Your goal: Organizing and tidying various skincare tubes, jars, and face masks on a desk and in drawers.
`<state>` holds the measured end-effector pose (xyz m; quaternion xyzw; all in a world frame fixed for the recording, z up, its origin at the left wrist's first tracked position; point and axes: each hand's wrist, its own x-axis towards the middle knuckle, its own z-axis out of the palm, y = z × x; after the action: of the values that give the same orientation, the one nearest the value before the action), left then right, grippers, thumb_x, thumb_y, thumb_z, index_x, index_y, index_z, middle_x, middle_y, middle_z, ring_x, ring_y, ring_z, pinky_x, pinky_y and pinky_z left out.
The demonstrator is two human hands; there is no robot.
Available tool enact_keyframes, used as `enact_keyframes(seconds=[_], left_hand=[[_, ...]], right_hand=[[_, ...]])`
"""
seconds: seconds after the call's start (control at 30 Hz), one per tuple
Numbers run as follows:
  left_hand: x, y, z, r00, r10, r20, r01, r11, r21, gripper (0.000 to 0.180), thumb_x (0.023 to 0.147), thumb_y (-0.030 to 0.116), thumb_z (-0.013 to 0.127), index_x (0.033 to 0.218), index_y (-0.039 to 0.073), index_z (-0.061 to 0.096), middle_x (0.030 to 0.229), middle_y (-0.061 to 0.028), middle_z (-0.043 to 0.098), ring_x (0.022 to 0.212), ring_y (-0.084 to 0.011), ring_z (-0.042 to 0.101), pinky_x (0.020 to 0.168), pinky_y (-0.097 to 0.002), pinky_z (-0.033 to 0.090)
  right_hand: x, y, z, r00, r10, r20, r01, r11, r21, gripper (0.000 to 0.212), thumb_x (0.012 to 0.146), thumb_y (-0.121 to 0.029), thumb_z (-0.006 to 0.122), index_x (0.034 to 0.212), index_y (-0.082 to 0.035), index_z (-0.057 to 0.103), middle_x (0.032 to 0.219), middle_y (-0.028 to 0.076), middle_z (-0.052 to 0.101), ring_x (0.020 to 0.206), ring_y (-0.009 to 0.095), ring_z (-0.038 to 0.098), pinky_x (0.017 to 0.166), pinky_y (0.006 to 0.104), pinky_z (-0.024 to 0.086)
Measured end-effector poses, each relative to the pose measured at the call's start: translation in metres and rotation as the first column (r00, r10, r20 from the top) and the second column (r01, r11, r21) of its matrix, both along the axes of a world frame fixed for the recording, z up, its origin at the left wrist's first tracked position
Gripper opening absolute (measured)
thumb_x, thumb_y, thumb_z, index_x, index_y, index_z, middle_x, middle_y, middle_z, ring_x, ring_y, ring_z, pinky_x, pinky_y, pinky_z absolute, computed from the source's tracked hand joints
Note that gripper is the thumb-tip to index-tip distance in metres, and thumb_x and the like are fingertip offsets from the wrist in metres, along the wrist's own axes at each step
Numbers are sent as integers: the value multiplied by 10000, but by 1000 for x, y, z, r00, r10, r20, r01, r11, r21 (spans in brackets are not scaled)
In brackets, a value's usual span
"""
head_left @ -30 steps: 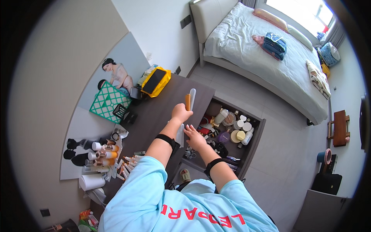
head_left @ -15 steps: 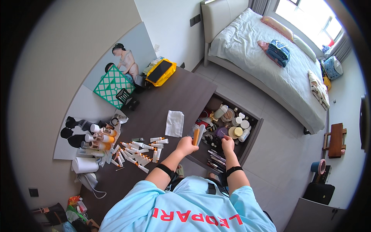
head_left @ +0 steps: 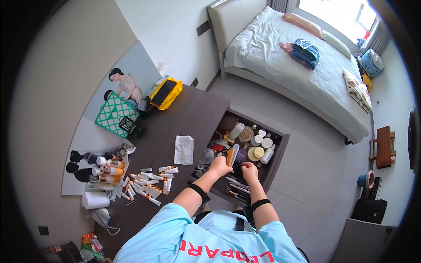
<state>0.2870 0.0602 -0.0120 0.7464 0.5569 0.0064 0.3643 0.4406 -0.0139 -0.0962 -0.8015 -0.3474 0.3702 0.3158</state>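
My left hand (head_left: 220, 168) is closed around an orange stick-like item (head_left: 230, 157) and a pale, translucent one (head_left: 236, 151) beside it, both pointing up and away. It hovers over the open drawer (head_left: 280, 149), which is full of cosmetics. Just to its right, my right hand (head_left: 250, 173) is closed with its fingertips together near a dark item; whether it grips that item cannot be made out. Beyond the hands lie a purple round container (head_left: 241, 155), a yellow-lidded jar (head_left: 258, 152) and a white bottle (head_left: 267, 154). Several slim pens (head_left: 238, 188) lie in the drawer's near part.
On the dark desk (head_left: 193, 109) are a white tissue (head_left: 183, 150), many small white tubes (head_left: 151, 182) with orange caps, bottles (head_left: 109, 171), a paper roll (head_left: 95, 200), a green-framed panel (head_left: 116, 115) and a yellow pack (head_left: 167, 94). A bed (head_left: 280, 65) stands beyond the drawer.
My view has turned slightly, shifting the room leftward. My left hand, still holding the two items, has come further over the drawer, closer to my right hand. The right hand has drawn slightly nearer to me.
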Motion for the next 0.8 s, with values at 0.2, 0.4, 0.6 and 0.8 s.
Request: enact_keyframes(seconds=[0.2, 0.4, 0.6, 0.8], left_hand=[[50, 17, -29, 979, -31, -201, 31, 1000, -2, 390, 569, 283, 776, 820, 10, 656, 841, -170, 644, 802, -315, 627, 730, -384, 502], [77, 16, -41, 967, 104, -232, -133, 984, -115, 395, 598, 273, 763, 874, 11, 654, 904, -178, 640, 865, -310, 622, 760, -381, 500], [79, 15, -45, 963, 232, -138, -262, 926, -272, 321, 622, 244, 737, 783, -18, 646, 749, -173, 642, 692, -282, 646, 637, -364, 522], [56, -9, -17, 952, 300, 62, -258, 894, -366, 267, 634, 203, 721, 734, -23, 621, 655, -170, 623, 589, -272, 636, 569, -360, 517]], right_hand=[[9, -16, 14, 979, 17, -205, -17, 1000, 3, 256, 753, -114, 602, 982, -6, 636, 897, 104, 662, 816, 169, 623, 758, 279, 479], [31, -19, -9, 980, 25, -196, -20, 999, 28, 253, 769, -154, 585, 982, -30, 639, 885, 116, 662, 812, 195, 633, 743, 298, 483], [28, -4, 9, 985, 90, -144, -91, 996, 0, 232, 802, -125, 590, 997, -6, 628, 885, 99, 662, 791, 165, 617, 732, 276, 474], [14, 11, -2, 960, -19, -280, 84, 971, 224, 320, 828, -211, 613, 1053, 16, 603, 735, 32, 619, 638, 70, 534, 582, 222, 439]])
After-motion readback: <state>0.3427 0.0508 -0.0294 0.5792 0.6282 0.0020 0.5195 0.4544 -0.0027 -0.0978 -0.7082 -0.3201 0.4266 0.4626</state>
